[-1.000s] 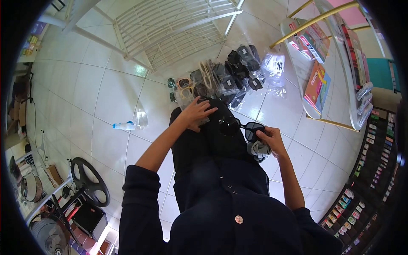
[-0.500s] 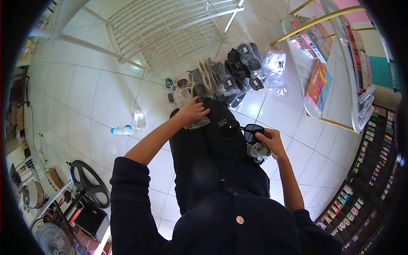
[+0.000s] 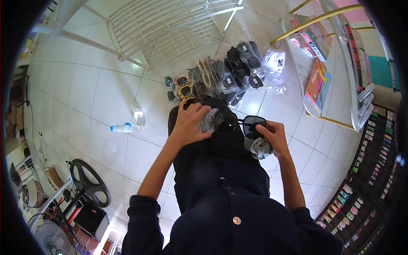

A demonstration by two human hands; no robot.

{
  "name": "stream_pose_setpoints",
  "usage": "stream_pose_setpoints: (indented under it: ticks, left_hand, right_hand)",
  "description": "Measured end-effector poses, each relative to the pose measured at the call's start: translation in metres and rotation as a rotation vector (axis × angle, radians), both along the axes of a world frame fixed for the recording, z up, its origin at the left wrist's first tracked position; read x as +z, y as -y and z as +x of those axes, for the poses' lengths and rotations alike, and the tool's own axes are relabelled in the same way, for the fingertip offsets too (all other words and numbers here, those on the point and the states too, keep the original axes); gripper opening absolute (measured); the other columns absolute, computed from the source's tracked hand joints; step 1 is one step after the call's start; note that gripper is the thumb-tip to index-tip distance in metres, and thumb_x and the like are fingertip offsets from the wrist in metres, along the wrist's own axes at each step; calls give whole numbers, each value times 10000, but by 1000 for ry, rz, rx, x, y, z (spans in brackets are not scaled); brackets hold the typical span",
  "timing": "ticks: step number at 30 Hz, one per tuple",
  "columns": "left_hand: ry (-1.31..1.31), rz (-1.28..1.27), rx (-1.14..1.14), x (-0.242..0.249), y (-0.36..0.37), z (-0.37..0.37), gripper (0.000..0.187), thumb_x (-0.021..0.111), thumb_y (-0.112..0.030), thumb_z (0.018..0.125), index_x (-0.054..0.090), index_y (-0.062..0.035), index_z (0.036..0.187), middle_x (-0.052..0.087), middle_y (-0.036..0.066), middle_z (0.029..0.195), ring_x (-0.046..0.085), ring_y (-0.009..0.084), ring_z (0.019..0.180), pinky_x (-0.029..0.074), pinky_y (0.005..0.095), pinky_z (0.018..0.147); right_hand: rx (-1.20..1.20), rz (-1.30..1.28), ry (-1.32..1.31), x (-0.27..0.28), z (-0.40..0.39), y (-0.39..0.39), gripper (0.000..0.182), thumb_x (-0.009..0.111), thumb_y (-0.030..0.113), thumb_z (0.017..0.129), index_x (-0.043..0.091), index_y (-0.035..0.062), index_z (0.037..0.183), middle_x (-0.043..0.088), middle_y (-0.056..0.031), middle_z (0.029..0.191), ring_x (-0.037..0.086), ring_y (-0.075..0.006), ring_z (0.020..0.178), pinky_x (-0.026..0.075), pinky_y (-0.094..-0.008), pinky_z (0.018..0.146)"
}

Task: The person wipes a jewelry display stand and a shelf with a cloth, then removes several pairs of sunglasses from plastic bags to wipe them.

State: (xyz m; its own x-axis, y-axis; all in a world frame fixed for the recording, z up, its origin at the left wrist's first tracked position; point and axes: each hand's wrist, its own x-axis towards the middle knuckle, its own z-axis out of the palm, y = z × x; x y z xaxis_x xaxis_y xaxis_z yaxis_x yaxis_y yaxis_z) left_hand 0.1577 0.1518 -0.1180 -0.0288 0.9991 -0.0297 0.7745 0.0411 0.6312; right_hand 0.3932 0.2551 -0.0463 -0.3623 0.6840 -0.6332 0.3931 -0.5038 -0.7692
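Dark sunglasses (image 3: pixel 255 126) are gripped at the right lens by my right hand (image 3: pixel 274 138), the thumb pressed on the lens. Their other lens reaches left over my dark trousers. Below that hand bunches a grey cloth (image 3: pixel 259 148), against its lower fingers. A crumpled clear plastic bag (image 3: pixel 208 121) is pinched in my left hand (image 3: pixel 190 124), right beside the left end of the sunglasses. On the floor past my knees, a pair of yellow-framed sunglasses (image 3: pixel 185 91) lies among several bagged pairs (image 3: pixel 229 80).
A white slatted rack (image 3: pixel 170 34) stands ahead. A bagged white cap (image 3: pixel 275 63) lies right of the sunglasses pile. Shelves with boxed goods (image 3: pixel 318 87) rise at the right. A blue-and-clear bottle (image 3: pixel 123 127) lies on the tiles at left, near a black steering wheel (image 3: pixel 90 182).
My left hand has come back and right from the knee with the plastic bag, up to the sunglasses. My right hand stays nearly in place, still holding the sunglasses.
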Motion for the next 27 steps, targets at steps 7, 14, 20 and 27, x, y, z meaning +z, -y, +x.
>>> stream_pose_setpoints:
  ticks: [7, 14, 20, 27]
  left_hand:
    - [-35, -12, 50, 18, 20, 18, 618, 717, -331, 493, 489, -126, 1029, 471, 61, 878, 482, 223, 907, 200, 486, 980]
    - [-4, 76, 8, 38, 18, 45, 613, 729, -280, 483, 478, -64, 998, 473, 83, 900, 478, 255, 911, 256, 433, 951]
    - [99, 116, 10, 42, 12, 73, 513, 684, -226, 526, 478, -44, 959, 470, 91, 874, 488, 251, 858, 378, 345, 768]
    - [110, 178, 51, 48, 11, 77, 490, 680, -201, 522, 477, -30, 933, 466, 84, 852, 481, 248, 826, 371, 330, 666]
  right_hand:
    - [100, 10, 4, 11, 9, 4, 175, 649, 164, 758, 624, -8, 737, 518, 38, 567, 392, -1, 487, 269, -179, 425]
    - [187, 88, -53, -1, -1, 25, 203, 671, 167, 733, 599, 2, 638, 470, 48, 526, 358, -8, 489, 258, -196, 423]
    - [396, 292, 127, -5, -17, 40, 266, 627, 192, 742, 564, -61, 684, 496, -44, 516, 414, -70, 509, 330, -259, 461]
    - [236, 119, -145, -12, -14, 41, 266, 642, 205, 722, 580, -18, 853, 583, -76, 665, 549, -133, 637, 429, -255, 612]
